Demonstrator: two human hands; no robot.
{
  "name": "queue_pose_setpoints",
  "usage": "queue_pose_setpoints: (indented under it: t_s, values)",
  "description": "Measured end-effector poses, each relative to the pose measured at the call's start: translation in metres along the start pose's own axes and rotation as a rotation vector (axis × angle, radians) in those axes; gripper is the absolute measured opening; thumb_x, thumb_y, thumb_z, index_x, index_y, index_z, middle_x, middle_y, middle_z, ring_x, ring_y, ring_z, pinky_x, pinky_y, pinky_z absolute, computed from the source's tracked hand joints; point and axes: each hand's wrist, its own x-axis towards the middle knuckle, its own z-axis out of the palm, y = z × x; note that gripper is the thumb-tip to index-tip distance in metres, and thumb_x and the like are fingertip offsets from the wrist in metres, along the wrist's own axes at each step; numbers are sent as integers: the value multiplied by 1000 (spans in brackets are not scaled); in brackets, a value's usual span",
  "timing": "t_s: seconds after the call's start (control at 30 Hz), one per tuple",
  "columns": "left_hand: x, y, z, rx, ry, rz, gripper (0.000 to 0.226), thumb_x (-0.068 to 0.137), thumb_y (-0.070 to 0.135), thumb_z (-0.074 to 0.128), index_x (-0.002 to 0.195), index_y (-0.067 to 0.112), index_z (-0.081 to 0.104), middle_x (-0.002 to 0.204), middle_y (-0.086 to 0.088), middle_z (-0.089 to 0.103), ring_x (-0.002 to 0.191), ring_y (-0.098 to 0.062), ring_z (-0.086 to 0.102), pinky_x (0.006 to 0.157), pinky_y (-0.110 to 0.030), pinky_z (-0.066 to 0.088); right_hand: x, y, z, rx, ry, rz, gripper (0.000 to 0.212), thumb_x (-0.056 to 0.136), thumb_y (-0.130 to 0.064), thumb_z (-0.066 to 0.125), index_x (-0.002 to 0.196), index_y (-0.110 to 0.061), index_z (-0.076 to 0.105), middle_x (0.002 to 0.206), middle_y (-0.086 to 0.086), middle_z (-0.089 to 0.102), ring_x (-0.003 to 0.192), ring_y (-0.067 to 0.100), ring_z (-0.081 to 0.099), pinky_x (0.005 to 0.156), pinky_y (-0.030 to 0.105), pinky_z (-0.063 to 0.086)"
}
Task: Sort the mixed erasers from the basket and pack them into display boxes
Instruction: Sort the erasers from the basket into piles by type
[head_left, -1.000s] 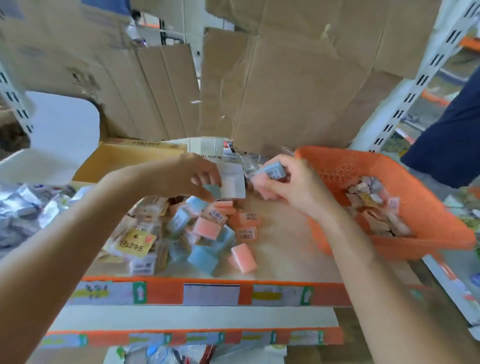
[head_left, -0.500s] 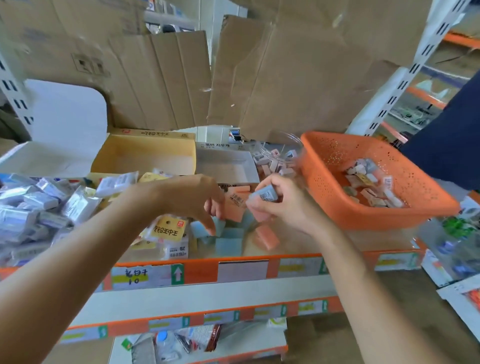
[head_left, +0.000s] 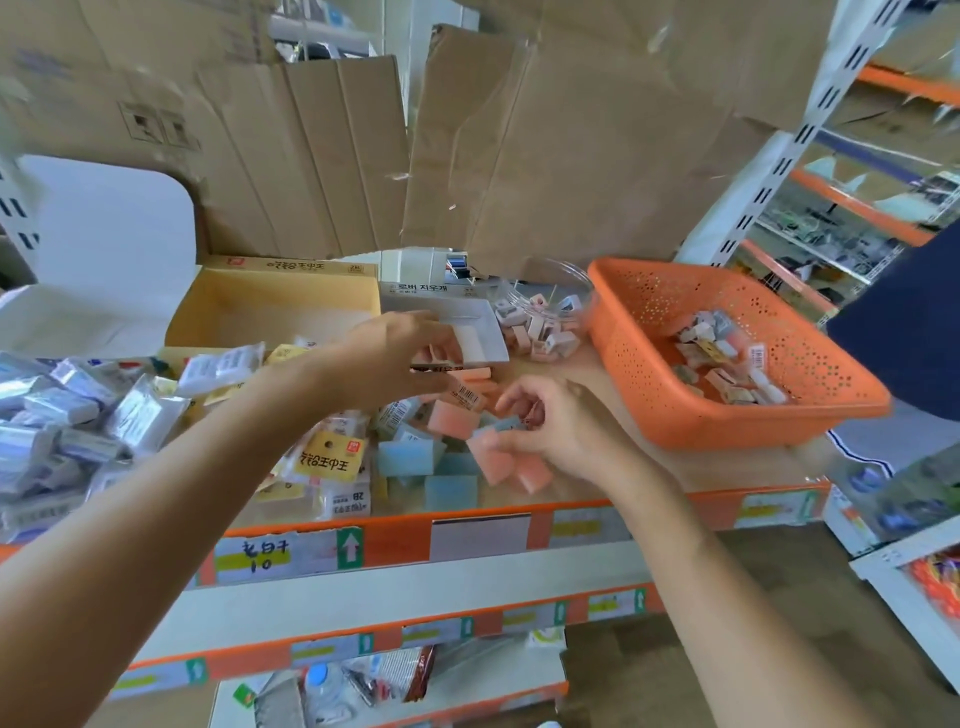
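We count one orange perforated plastic basket (head_left: 675, 405). Left of it stand one yellow cardboard display box (head_left: 280, 296), one white cardboard display box (head_left: 483, 332) and, just beside its rim, one clear round plastic tub (head_left: 571, 275). Further left of the basket lie at least four pink rectangular eraser blocks (head_left: 452, 421), at least three blue rectangular eraser blocks (head_left: 405, 457) and at least two yellow-labelled packets (head_left: 330, 457). There are two hands, the left hand (head_left: 395, 358) and the right hand (head_left: 550, 421). The small erasers (head_left: 722, 358) inside the basket are too jumbled to count.
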Motion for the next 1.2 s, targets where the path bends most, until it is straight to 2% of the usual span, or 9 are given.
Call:
queue_pose_setpoints:
  t_s: [0.13, 0.23, 0.4, 0.47, 0.57, 0.73, 0.9, 1.03, 1.2]
  values:
    - [5, 3, 3, -1, 58, -38, 38, 86, 30, 62, 120, 15, 54, 117, 0, 54, 100, -14, 52, 87, -30, 45, 3, 2, -12, -22, 61, -52, 27, 77, -37, 74, 96, -21, 63, 96, -8, 58, 84, 7, 53, 75, 25, 44]
    - [12, 8, 1, 10, 83, -55, 43, 86, 29, 61, 125, 14, 50, 126, -3, 51, 109, -18, 50, 91, -31, 44, 7, 7, -30, -47, 142, -74, 26, 83, -31, 68, 105, -18, 64, 108, -6, 62, 96, 10, 58, 83, 25, 46]
    - [33, 21, 3, 19, 208, -131, 44, 88, 28, 60, 128, 14, 48, 129, -4, 52, 114, -22, 52, 92, -34, 44, 11, 22, -66, -91, 281, -120, 27, 84, -23, 68, 110, -16, 66, 112, -1, 65, 103, 14, 59, 90, 27, 44]
    - [44, 27, 5, 27, 220, -142, 44, 87, 30, 60, 127, 14, 49, 128, -5, 54, 115, -24, 52, 94, -39, 44, 13, 34, -80, -121, 303, -123, 30, 85, -22, 67, 114, -15, 65, 114, 1, 65, 105, 16, 58, 88, 24, 40]
    - [63, 38, 9, 44, 212, -133, 46, 87, 32, 59, 129, 14, 48, 131, -4, 53, 117, -23, 51, 94, -34, 42, 18, 57, -100, -155, 311, -104, 34, 85, -23, 66, 118, -18, 63, 117, 2, 64, 108, 17, 57, 89, 26, 40]
    - [98, 69, 19, 27, 248, -121, 45, 88, 26, 60, 129, 11, 47, 127, -7, 54, 115, -25, 51, 90, -31, 39, 28, 104, -133, -191, 283, -77, 34, 88, -26, 62, 122, -24, 59, 120, -2, 62, 112, 13, 56, 90, 26, 42]
    - [135, 96, 32, 8, 278, -117, 43, 85, 22, 64, 123, 4, 53, 121, -13, 59, 107, -29, 57, 86, -31, 40, 40, 143, -165, -167, 225, -83, 35, 88, -28, 62, 123, -25, 58, 120, -3, 61, 109, 15, 57, 91, 38, 48]
    - [165, 116, 44, -1, 257, -161, 54, 82, 38, 61, 125, 6, 52, 124, -11, 57, 112, -28, 55, 92, -32, 40, 51, 173, -193, -173, 142, -105, 35, 90, -30, 60, 124, -26, 56, 122, -4, 59, 111, 14, 55, 95, 35, 45]
    - [191, 142, 56, 27, 228, -166, 44, 86, 25, 64, 126, 8, 54, 122, -14, 56, 111, -27, 54, 87, -23, 31, 65, 196, -217, -197, -2, -130, 37, 90, -33, 61, 126, -28, 55, 124, -6, 58, 113, 10, 53, 94, 28, 43]
